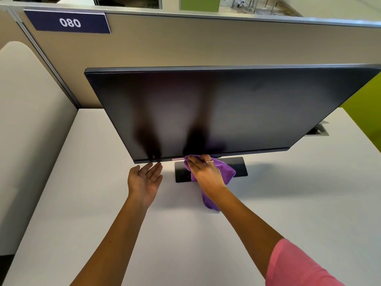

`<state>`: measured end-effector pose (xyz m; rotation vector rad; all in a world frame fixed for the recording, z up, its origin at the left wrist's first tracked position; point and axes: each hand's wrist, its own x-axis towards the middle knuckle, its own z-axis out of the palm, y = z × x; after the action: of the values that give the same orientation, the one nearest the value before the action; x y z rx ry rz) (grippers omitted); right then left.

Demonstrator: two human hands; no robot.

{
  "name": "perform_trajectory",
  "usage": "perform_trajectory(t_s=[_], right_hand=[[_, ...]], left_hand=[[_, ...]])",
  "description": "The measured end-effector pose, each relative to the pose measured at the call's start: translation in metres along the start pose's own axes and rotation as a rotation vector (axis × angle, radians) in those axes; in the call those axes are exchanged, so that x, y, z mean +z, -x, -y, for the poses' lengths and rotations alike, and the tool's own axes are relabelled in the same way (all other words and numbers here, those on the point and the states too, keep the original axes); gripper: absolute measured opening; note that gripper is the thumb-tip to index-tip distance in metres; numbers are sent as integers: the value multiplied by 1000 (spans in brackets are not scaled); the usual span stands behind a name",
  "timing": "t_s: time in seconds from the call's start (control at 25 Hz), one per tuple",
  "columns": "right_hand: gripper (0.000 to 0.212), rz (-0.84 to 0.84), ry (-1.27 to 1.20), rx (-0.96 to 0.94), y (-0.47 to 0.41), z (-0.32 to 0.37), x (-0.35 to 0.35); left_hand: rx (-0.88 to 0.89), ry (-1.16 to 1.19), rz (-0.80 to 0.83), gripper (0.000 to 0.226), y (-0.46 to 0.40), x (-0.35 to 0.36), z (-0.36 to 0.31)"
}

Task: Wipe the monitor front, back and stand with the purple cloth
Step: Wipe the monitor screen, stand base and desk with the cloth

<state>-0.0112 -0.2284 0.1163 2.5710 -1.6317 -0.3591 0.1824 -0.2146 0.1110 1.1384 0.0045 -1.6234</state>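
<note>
Right hand (206, 174) with purple cloth (226, 172) at monitor (206, 108) bottom edge, perhaps touching.

The tilted monitor (206, 112) overhangs its stand base (240, 167); bare desk (288, 203) lies open in front.

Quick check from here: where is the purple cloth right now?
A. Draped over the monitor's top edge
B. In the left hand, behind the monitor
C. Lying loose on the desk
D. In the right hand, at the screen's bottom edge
D: the right hand grips the purple cloth against the bottom edge of the monitor, while the left hand holds nothing.
</note>
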Motion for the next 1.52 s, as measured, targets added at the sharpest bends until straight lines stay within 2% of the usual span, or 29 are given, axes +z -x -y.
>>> perform_trajectory(t_s=[0.28,0.8,0.92,1.0,1.04,1.16,1.24,1.52], right_hand=[[73,12,-3,184,24,-55,22],[46,52,-118,391,71,-167,33],[42,70,-98,294,74,-160,31],[45,-77,-202,235,68,-150,42],[53,-106,-150,165,63,-142,40],[77,-4,7,0,53,-128,27],[78,20,63,-57,49,-129,28],[69,-6,140,48,71,-187,43]], left_hand=[[-59,0,39,48,2,36,27],[-57,30,26,48,10,89,76],[-60,8,38,48,13,100,92],[-66,-2,46,51,15,110,101],[-67,-4,44,54,15,115,104],[-60,-17,28,59,15,129,113],[-54,-26,24,60,17,137,119],[-53,-17,13,60,13,151,136]])
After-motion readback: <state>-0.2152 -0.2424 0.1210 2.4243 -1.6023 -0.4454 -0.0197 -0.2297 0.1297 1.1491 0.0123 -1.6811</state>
